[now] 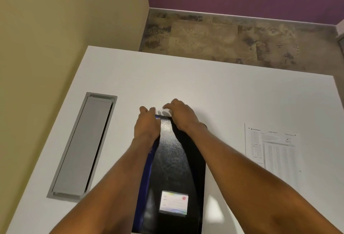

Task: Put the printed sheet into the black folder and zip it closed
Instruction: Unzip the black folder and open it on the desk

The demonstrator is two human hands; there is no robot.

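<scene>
The black folder (172, 161) lies lengthwise on the white table (214, 88), with a blue spine on its left side and a white label card (174, 203) near its close end. My left hand (147, 124) presses on the folder's far left corner, fingers curled over the edge. My right hand (179, 115) rests on the far right corner, its fingers reaching toward a small metal zip pull (159, 112) that sticks out past the far edge. The printed sheet (271, 150) lies flat on the table to the right of the folder, apart from it.
A grey metal cable hatch (83, 146) is set into the table to the left of the folder. The table's far edge meets a mottled floor. A beige wall runs along the left and a purple wall stands at the back.
</scene>
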